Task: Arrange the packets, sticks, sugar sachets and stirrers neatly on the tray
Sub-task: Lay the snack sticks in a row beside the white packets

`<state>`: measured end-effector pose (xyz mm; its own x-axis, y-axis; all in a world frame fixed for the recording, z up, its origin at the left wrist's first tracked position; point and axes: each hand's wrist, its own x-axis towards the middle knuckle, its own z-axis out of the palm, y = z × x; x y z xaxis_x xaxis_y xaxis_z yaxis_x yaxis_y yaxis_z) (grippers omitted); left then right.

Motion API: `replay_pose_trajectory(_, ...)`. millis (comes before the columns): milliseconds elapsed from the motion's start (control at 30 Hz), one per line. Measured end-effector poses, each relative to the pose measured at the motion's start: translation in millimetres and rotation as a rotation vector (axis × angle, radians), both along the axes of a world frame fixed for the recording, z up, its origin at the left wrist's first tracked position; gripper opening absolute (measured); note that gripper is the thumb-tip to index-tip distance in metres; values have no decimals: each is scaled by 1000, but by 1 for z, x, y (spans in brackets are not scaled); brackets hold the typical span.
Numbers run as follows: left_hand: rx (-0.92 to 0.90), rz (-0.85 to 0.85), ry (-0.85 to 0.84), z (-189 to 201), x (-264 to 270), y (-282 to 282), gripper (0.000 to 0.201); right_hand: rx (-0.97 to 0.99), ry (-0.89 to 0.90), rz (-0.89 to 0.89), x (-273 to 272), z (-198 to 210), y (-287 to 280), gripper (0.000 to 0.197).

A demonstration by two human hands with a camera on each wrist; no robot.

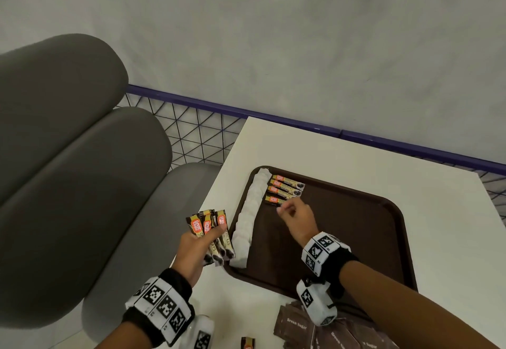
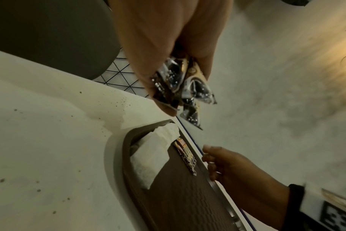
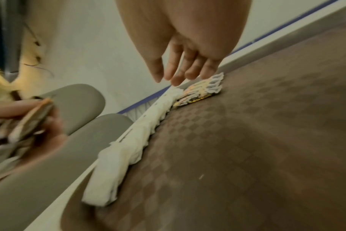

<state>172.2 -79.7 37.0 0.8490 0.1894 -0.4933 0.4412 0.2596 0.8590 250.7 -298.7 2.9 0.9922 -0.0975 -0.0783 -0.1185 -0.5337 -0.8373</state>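
— Left hand (image 1: 197, 250) gripped spare sticks (image 1: 212, 228) off tray (image 1: 356, 239), at nine o'clock?
— Yes. Right hand (image 1: 297, 218) empty, fingers loosely extended, above four-stick row (image 1: 284, 190) at eleven.
— Handling?
— Probably light, slick, bendy — best pinched mid-length.

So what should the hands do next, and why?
Probably the right hand, empty above the tray, should take one coffee stick from the bunch the left hand grips, then lay it below the row of four sticks beside the white sachets. That row looks unfinished, and the left hand holds several more.
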Motion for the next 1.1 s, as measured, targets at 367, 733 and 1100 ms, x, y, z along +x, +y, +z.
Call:
replay_pose_trajectory(367,-54,60,-59,12,-3,-7,25,317,274,559,-51,25,52,17)
replay_pose_trajectory(733,-116,110,-68,10,0,3,10,380,174,203,-34,19,31,16)
replay_pose_trajectory(1100,42,66,19,-2,10,13,23,207,148,-147,-4,-3,-28,9)
